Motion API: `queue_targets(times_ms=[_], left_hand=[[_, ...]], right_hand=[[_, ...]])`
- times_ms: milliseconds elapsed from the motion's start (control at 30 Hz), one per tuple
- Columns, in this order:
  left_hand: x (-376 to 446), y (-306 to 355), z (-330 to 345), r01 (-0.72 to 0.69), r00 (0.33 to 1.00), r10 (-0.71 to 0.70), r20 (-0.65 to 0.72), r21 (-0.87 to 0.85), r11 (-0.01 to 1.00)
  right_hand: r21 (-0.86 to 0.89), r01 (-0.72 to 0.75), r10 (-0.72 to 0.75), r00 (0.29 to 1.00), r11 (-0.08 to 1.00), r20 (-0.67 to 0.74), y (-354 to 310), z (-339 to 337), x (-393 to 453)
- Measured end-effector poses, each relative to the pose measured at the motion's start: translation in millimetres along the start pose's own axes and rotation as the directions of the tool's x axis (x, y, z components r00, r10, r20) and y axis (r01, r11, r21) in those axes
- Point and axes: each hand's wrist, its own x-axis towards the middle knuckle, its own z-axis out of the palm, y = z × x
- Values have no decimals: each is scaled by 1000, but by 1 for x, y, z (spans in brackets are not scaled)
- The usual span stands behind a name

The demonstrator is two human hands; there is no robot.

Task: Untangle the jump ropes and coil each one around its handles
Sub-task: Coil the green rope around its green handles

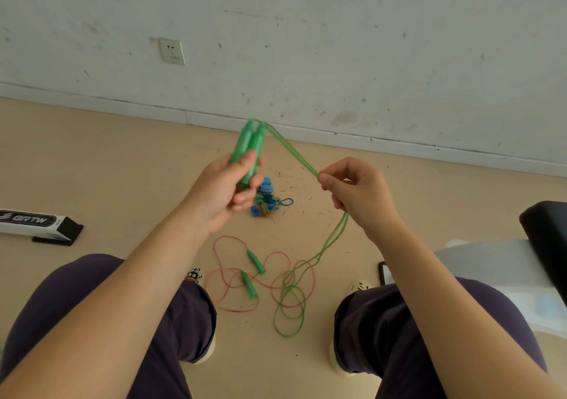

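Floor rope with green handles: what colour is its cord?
Red-orange cord, seen in the head view.

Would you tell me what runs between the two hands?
In the head view, the doubled green rope stretches from the green handles in the left hand to the right hand.

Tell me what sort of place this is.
Probably a bare indoor room, with the person seated low, working over the floor: a scuffed white wall with a power socket, a tan floor strewn with small debris, jump ropes lying loose on it.
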Motion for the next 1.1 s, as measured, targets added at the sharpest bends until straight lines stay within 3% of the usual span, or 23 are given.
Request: queue_targets(times_ms=[67,133,267,367,433,533,633,767,867,1100], left_hand=[[4,2,-6,-41,991,41,-127,-3,999],[6,0,-10,-27,984,59,-166,187,982],[1,-7,-7,91,991,-128,28,558,825],[-7,-9,1,114,914,-366,178,751,650],[-11,-9,8,113,856,-465,227,795,596],[-15,-10,18,115,803,-530,272,802,587],[-15,-11,21,110,795,-527,302,782,614],[-13,-8,15,130,832,-444,333,660,740],[-12,-4,11,142,822,-412,392,560,816],[-10,-4,5,100,903,-261,342,424,900]], right_hand=[[-38,10,-10,1000,999,14,1,-1,0],[-101,24,-18,998,995,59,0,-1,-1],[-139,51,-18,973,989,229,-5,5,-9],[-120,100,-58,949,988,311,-9,11,-12],[-120,131,-83,936,984,342,-10,15,-14],[-126,146,-90,925,981,369,-12,21,-15],[-115,165,-110,919,980,379,-9,23,-14],[8,108,-104,939,994,328,-7,18,-12],[89,46,-75,931,995,356,-7,14,-12],[123,-19,-41,883,992,468,-7,8,-13]])
